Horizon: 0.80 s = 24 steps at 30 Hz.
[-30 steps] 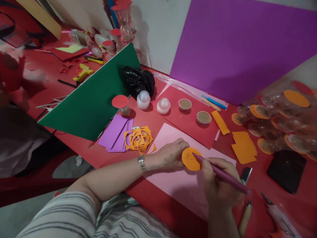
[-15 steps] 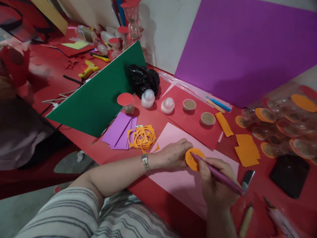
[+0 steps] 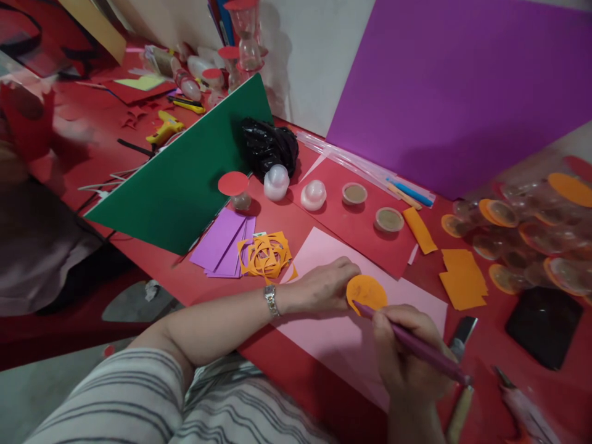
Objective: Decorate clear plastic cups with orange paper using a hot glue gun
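Left hand: flat, fingertips pinning orange paper disc at its left edge. Right hand: closed around purple pen, tip meeting lower edge of disc. Wristwatch on left wrist; striped sleeve at bottom of view.

Disc lying on pink sheet, itself on red surface, near front edge.

Around: tangle of orange cut-out scrap just left of pink sheet, touching stack of purple paper pieces. Green board tilted behind these. Black crumpled bag past it, two white domed caps and two small round pots beyond pink sheet. Orange paper pieces to the right, clear bag of capped containers further right, dark flat object near it. Purple board leaning on wall. Another person's blurred figure at far left.

Risks, as judged: disc held at one edge only, so pen pressure could rotate or slide it and spoil the mark. Heavy pressure at the rim could crease or tear thin paper. Right forearm close to surface edge and wooden-handled tool; a sweep could knock it off.
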Each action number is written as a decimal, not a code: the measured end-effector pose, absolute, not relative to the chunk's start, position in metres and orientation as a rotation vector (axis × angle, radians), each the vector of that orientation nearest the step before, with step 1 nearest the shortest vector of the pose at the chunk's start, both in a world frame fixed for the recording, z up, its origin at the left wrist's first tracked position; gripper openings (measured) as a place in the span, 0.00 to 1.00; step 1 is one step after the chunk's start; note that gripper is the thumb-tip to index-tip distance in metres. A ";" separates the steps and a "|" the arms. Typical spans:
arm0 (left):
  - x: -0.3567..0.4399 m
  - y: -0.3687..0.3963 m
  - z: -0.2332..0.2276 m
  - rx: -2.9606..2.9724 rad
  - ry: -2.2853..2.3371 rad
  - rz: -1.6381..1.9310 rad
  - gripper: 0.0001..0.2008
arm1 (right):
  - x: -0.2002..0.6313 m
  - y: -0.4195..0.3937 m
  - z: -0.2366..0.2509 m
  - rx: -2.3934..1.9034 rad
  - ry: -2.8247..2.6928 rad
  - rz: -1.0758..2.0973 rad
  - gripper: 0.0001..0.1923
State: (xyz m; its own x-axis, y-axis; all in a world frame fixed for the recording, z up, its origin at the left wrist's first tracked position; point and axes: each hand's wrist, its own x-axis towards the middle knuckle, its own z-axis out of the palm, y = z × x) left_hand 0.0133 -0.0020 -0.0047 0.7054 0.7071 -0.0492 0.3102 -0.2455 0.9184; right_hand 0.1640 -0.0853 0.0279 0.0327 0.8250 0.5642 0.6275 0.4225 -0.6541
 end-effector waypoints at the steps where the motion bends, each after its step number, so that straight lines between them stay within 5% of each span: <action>1: 0.013 -0.002 -0.005 1.833 0.796 0.463 0.17 | 0.164 -0.086 0.029 -1.267 -1.667 0.248 0.08; 24: 0.014 -0.003 -0.005 1.850 0.811 0.484 0.15 | 0.177 -0.076 0.027 -1.405 -1.605 0.118 0.06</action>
